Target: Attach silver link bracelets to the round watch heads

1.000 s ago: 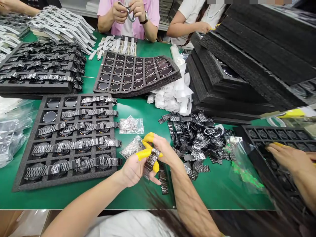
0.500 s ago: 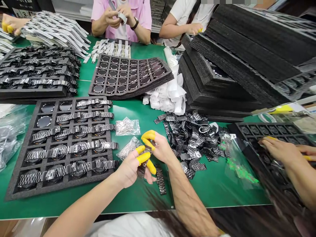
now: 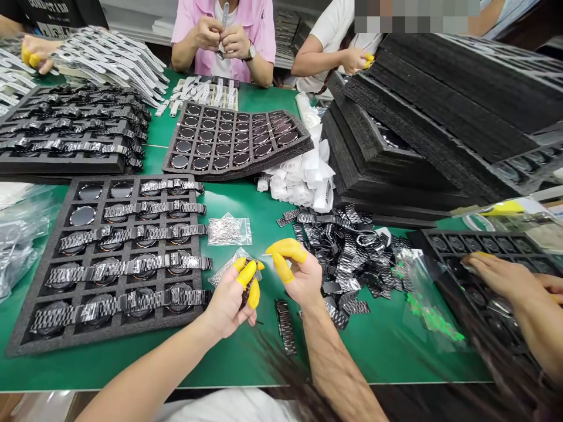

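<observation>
My left hand (image 3: 222,302), with yellow finger cots, is closed round a dark metal watch band (image 3: 247,293), mostly hidden by the fingers. Just to its right, my right hand (image 3: 303,278) pinches a thin silver pin (image 3: 267,254) between yellow-covered thumb and forefinger. Partly behind my left hand lies a clear bag of silver pins (image 3: 225,264), and a second pin bag (image 3: 229,230) rests farther back. A loose black metal band piece (image 3: 285,328) lies on the green table below my right hand.
On the left a black foam tray (image 3: 33,316) holds watches, most with metal bands. A pile of black bands (image 3: 347,252) lies right of my hands, before stacked foam trays (image 3: 396,181). A co-worker's hand (image 3: 505,281) works at a tray on the right; others sit across.
My hands have moved apart; the right hand has drawn back to the right with a pin in its pinch. The left hand still holds the band. The view has shifted slightly.
</observation>
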Motion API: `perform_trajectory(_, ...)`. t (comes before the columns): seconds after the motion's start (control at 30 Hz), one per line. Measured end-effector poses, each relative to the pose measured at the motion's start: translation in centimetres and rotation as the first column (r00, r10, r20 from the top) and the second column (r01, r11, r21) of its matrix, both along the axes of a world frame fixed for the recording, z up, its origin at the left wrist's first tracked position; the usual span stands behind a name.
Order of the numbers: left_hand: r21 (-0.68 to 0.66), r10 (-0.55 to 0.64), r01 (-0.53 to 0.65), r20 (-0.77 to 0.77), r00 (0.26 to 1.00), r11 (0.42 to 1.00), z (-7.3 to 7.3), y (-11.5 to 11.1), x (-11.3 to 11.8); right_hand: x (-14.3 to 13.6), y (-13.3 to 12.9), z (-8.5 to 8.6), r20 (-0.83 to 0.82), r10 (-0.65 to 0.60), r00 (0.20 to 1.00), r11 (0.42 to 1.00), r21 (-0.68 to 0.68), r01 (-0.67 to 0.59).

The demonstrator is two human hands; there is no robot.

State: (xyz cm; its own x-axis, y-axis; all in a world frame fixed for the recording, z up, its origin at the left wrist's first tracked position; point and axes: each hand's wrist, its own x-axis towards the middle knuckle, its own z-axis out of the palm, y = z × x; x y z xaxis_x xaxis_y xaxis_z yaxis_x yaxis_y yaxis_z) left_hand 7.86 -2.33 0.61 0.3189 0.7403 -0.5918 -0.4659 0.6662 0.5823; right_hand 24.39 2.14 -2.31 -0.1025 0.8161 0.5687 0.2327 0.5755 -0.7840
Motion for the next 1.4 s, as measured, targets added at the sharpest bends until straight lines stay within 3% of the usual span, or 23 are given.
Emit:
perform_trajectory(0.2,0.011,0.033,-0.034,0.079,0.996,0.999,-0.3,0.1,-0.3,-0.6,-0.5,1.1,0.174,0.013,0.985,0.993,0.113,-0.033)
perform_trajectory(0.4,-0.005,0.04,-0.041,0.421,0.906,0.999,-1.1,0.3,-0.7,-0.2,-0.2,0.6,0.063,-0.15,0.987,0.979,0.146,0.139)
perform_trajectory(0.53,-0.055,0.068,-0.047,0.478,0.876,0.997,-1.5,-0.1,-0.4,-0.1,-0.3,0.4,0.033,-0.139,0.99,0.982,0.137,0.133)
perform_trajectory(0.67,-0.077,0.018,0.029,0.539,0.842,0.997,-1.0,-0.3,0.2,0.0,-0.5,0.2,0.041,-0.157,0.987,0.986,0.071,0.154)
perform_trajectory(0.93,-0.24,0.124,-0.027,0.399,0.908,0.97,-0.8,-0.7,1.1,0.1,-0.6,0.0,0.069,-0.185,0.98,0.978,0.112,0.176)
perform_trajectory(1.07,-0.161,0.076,-0.015,0.375,0.924,0.987,-0.6,-0.8,1.1,0.2,-0.7,0.1,0.081,-0.131,0.988,0.986,0.115,0.122)
perform_trajectory(1.2,-0.023,0.11,-0.107,0.235,0.966,0.994,-0.7,-0.6,0.8,0.0,-0.9,0.4,0.071,-0.034,0.997,0.993,0.114,0.026)
perform_trajectory(1.4,-0.014,0.125,-0.124,0.099,0.987,0.992,-0.8,-0.2,0.5,-0.6,-1.1,0.4,0.141,0.01,0.99,0.997,0.08,-0.022)
